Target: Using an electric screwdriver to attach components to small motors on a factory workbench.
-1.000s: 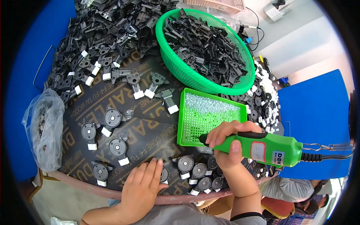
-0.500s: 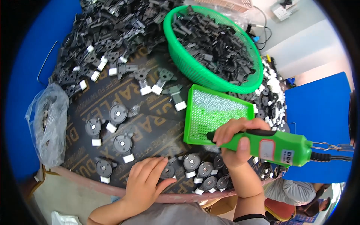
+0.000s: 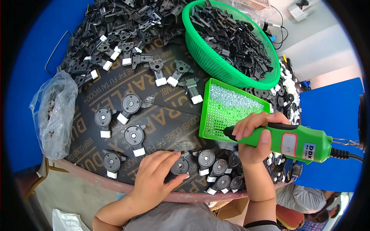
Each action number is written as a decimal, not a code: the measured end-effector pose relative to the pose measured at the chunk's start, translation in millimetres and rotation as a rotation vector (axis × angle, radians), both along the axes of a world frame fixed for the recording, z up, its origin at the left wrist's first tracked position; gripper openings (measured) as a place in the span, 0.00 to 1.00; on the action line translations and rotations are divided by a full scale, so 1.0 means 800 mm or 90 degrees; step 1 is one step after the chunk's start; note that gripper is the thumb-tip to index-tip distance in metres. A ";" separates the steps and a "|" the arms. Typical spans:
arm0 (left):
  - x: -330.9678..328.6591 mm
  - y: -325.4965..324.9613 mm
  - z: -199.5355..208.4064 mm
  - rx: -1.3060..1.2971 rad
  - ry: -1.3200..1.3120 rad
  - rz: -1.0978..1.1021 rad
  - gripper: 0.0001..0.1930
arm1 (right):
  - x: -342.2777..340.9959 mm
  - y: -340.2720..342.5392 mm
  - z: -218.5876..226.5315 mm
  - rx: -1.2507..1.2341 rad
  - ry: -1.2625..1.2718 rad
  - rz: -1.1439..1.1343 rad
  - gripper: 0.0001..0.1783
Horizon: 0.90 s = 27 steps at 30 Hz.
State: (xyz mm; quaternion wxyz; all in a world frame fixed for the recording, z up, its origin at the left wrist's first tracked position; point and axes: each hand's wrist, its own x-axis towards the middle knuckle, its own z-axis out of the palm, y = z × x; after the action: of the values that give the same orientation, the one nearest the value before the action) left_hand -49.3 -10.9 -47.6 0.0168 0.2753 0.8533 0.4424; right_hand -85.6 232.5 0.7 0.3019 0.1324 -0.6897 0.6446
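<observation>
My right hand [image 3: 256, 140] is wrapped round a green electric screwdriver [image 3: 283, 143], held nearly level with its dark tip toward the left. That tip hangs over the near edge of a green perforated tray [image 3: 205, 107], which holds many small silvery screws [image 3: 233, 96]. My left hand [image 3: 154, 173] rests on the table's near side, its fingers and thumb curled round a black disc-shaped part [image 3: 180, 165]. Similar parts with white tabs lie on both sides of it: one black disc part [image 3: 111, 161] to the left, and a cluster with another disc part [image 3: 206, 158] to the right.
A green basket [image 3: 206, 63] of black plastic pieces stands beyond the tray. Loose black brackets [image 3: 127, 23] are heaped at the far left. A clear plastic bag [image 3: 58, 115] lies at the left edge. White and black pieces [image 3: 289, 88] spread at right. Another person's grey sleeve [image 3: 300, 198] shows lower right.
The view has shifted, so the table's contents appear farther right and slightly higher. Both hands keep the same grips, the screwdriver tip still over the tray.
</observation>
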 end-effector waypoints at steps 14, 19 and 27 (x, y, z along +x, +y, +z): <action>0.002 0.012 0.006 -0.056 0.101 0.072 0.29 | 0.000 -0.001 -0.002 -0.025 0.000 -0.028 0.21; 0.004 0.016 0.003 -0.064 0.093 0.081 0.30 | -0.001 0.004 -0.004 -0.041 0.012 0.004 0.20; 0.009 0.023 -0.002 -0.079 0.092 0.072 0.27 | -0.002 0.000 -0.003 -0.029 0.005 -0.018 0.21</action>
State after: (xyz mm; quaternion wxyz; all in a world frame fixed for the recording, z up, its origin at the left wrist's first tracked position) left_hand -41.8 7.2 -49.5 -0.0527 0.2565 0.8923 0.3676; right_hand -87.0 232.9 -2.0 0.3165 0.1180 -0.6757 0.6553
